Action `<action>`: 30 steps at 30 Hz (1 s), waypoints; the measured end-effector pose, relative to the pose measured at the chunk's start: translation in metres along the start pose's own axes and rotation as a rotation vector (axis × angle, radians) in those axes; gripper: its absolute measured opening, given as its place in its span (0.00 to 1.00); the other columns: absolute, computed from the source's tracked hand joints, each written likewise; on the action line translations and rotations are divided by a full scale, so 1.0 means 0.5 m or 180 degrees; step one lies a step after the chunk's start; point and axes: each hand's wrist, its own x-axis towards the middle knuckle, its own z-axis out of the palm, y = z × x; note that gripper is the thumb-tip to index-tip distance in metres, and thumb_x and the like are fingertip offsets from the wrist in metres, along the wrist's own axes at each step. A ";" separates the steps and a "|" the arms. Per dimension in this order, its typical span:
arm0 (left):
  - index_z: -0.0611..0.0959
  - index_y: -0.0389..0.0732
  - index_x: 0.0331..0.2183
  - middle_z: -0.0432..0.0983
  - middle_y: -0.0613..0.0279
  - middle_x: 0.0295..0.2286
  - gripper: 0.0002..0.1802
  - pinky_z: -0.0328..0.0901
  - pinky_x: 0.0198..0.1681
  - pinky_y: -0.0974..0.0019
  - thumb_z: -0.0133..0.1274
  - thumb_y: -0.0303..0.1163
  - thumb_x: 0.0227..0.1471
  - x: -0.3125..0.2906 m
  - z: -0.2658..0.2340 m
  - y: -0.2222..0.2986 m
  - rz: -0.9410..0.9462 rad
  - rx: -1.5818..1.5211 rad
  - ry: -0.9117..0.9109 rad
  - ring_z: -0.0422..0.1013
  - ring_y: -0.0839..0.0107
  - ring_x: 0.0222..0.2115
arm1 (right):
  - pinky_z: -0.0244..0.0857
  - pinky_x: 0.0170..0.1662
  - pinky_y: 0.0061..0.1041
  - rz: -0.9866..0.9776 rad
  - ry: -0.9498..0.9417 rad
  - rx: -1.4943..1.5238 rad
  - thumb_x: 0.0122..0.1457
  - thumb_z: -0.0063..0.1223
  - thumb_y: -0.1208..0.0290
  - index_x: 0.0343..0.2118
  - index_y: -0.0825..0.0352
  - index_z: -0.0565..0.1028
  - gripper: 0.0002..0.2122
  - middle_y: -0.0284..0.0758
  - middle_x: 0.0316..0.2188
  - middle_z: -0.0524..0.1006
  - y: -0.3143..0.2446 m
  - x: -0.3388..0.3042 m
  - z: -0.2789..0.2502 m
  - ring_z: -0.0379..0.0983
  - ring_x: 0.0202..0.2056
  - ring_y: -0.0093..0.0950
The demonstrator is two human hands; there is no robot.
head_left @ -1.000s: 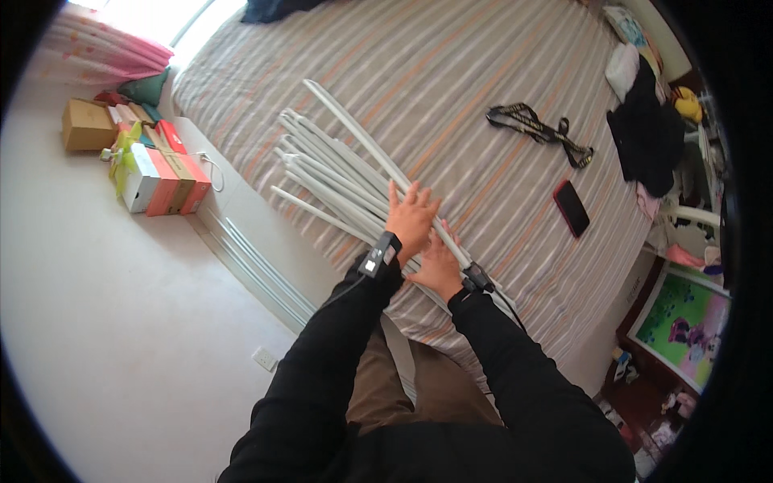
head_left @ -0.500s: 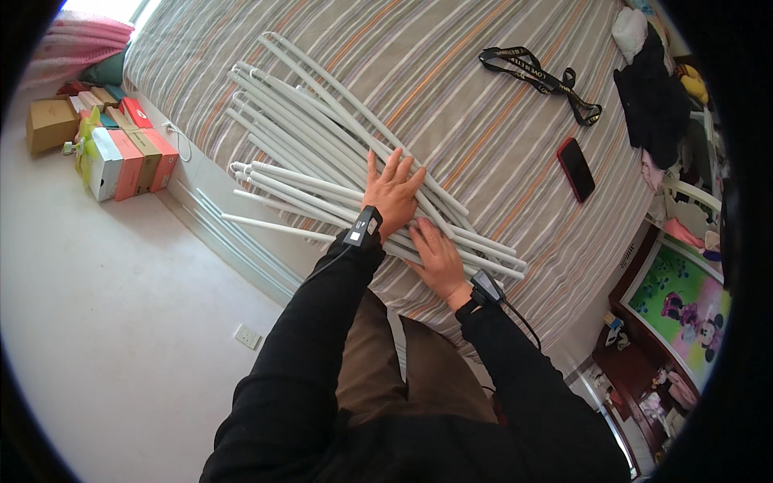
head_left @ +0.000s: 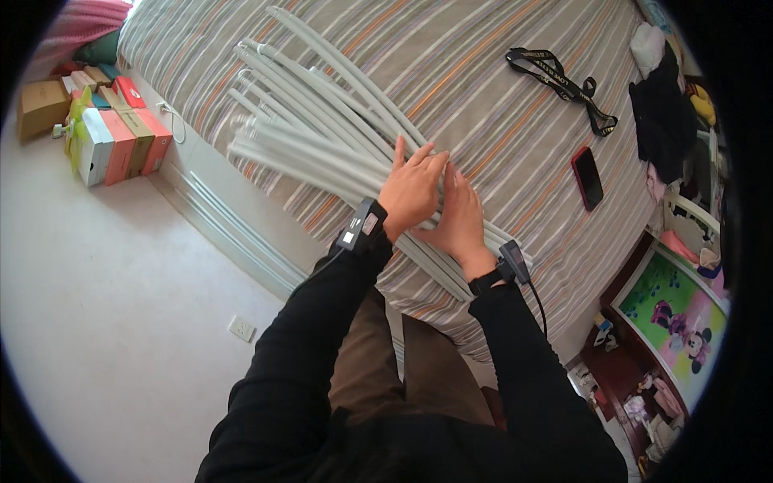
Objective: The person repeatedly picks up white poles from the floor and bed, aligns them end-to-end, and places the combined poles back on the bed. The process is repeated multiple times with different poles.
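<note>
A loose bundle of long white tubes [head_left: 326, 105] lies aslant on the striped bed, fanned out at its upper-left ends. My left hand [head_left: 411, 191] curls over the middle of the bundle from above. Beside it, nearer the lower-right ends, my right hand [head_left: 459, 217] cups the same tubes, its fingertips close to those of the left. The tubes directly beneath both palms are hidden. Several tubes at the left side of the bundle are blurred by motion.
A striped bedspread [head_left: 483, 97] covers the bed. On it lie a black lanyard [head_left: 564, 84], a red-edged phone [head_left: 588, 179] and dark clothing [head_left: 662, 105]. Stacked boxes [head_left: 121, 141] stand on the floor at left. A cabinet with a cartoon panel [head_left: 676, 310] is at lower right.
Both hands have gone from lying fairly flat on the tubes to closing round them. The right hand has moved up beside the left. The left-hand tubes have drawn closer together.
</note>
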 end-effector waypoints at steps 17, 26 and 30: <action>0.43 0.25 0.57 0.59 0.36 0.51 0.60 0.61 0.52 0.60 0.69 0.42 0.42 -0.097 0.094 0.030 -0.2707 -0.3813 0.2370 0.63 0.56 0.49 | 0.67 0.49 0.43 0.0303 -0.0603 0.0148 0.41 0.65 0.43 0.58 0.70 0.59 0.47 0.53 0.47 0.73 -0.052 0.112 -0.029 0.72 0.48 0.50; 0.63 0.32 0.54 0.68 0.54 0.49 0.41 0.62 0.51 0.65 0.66 0.37 0.47 -0.114 0.009 -0.064 -0.2408 -0.4402 0.1784 0.66 0.66 0.48 | 0.67 0.50 0.35 -0.0082 -0.1068 0.1455 0.39 0.70 0.45 0.51 0.74 0.66 0.43 0.51 0.45 0.76 -0.030 0.173 -0.021 0.73 0.48 0.41; 0.67 0.36 0.56 0.70 0.59 0.48 0.38 0.61 0.52 0.63 0.65 0.38 0.48 -0.097 -0.002 -0.083 -0.2301 -0.4956 0.1640 0.67 0.67 0.49 | 0.66 0.50 0.29 0.0275 -0.1640 0.2057 0.33 0.77 0.53 0.51 0.73 0.69 0.43 0.43 0.45 0.77 -0.027 0.225 -0.013 0.74 0.47 0.33</action>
